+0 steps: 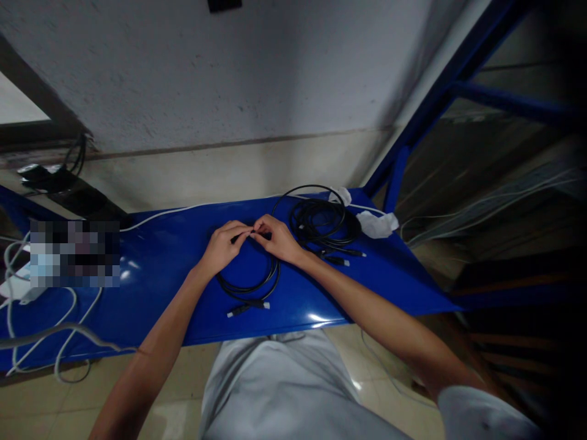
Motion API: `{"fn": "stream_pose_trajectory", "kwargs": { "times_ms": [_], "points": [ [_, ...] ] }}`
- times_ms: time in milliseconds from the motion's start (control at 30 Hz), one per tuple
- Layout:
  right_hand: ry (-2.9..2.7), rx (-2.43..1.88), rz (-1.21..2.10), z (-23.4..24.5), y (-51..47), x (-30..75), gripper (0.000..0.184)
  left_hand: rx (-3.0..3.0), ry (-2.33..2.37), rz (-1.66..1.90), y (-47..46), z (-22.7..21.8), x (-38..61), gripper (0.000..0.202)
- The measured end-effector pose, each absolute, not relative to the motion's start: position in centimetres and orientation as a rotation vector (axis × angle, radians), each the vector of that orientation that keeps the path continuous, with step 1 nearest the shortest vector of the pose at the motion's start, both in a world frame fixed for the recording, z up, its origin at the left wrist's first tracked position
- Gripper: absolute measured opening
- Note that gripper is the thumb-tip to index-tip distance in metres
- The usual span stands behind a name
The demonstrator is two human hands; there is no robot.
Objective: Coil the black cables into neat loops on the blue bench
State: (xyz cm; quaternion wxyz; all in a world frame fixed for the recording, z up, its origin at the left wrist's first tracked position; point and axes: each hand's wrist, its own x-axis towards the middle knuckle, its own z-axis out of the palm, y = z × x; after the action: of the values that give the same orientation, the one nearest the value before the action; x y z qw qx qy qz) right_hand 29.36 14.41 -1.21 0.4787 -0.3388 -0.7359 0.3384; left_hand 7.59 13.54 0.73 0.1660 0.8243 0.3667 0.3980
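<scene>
My left hand (227, 243) and my right hand (276, 238) meet over the blue table, fingertips pinched together at the far side of a coiled black cable (247, 287). A small dark bit shows between the fingertips; whether it is cable or a tie I cannot tell. The near part of the coil lies on the table, its two plugs (248, 308) with pale tips pointing apart. Just right of my right hand rests a pile of coiled black cables (323, 223), with several pale-tipped plugs (340, 261) towards me.
Crumpled white wrappers (378, 224) lie at the right of the blue table (302, 299). White cords (68, 330) and a white power strip (18, 284) lie at the left, near a black wrapped object (85, 195). A wall (238, 165) stands behind; a blue frame (398, 171) rises at right.
</scene>
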Motion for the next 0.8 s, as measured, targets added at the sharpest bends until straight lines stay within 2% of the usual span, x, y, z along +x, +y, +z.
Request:
{"fn": "stream_pose_trajectory", "kwargs": {
  "times_ms": [800],
  "points": [
    [-1.788, -0.828, 0.838, -1.5, 14.5, 29.4, 0.011, 2.332, 0.986, 1.129, 13.1, 1.8, 7.9, 0.018]
  ]
}}
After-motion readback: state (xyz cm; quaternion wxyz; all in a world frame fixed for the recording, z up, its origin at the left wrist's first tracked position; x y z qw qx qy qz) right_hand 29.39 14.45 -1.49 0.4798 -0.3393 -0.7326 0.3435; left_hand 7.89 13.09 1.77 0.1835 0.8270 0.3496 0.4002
